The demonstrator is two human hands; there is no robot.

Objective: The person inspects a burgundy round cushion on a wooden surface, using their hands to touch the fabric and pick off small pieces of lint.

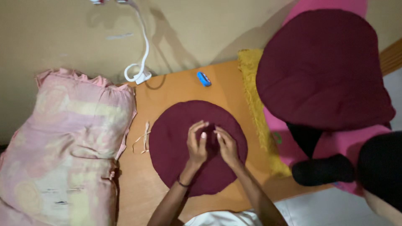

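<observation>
A round maroon fabric piece (176,138) lies flat on the orange wooden table (180,88). My left hand (197,144) and my right hand (226,146) rest side by side on the middle of the fabric, fingers curled and fingertips pressing or pinching the cloth between them. A dark band circles my left wrist. Whether something small, such as a needle, is held between the fingers cannot be told.
A pink frilled pillow (67,142) lies at the left. Thin beige strips (144,138) lie beside the fabric. At the table's back are a small blue object (204,78) and a white clamp with a bendy arm (140,71). A maroon cushion (322,71), yellow cloth (253,96) and pink fabric (335,144) sit at the right.
</observation>
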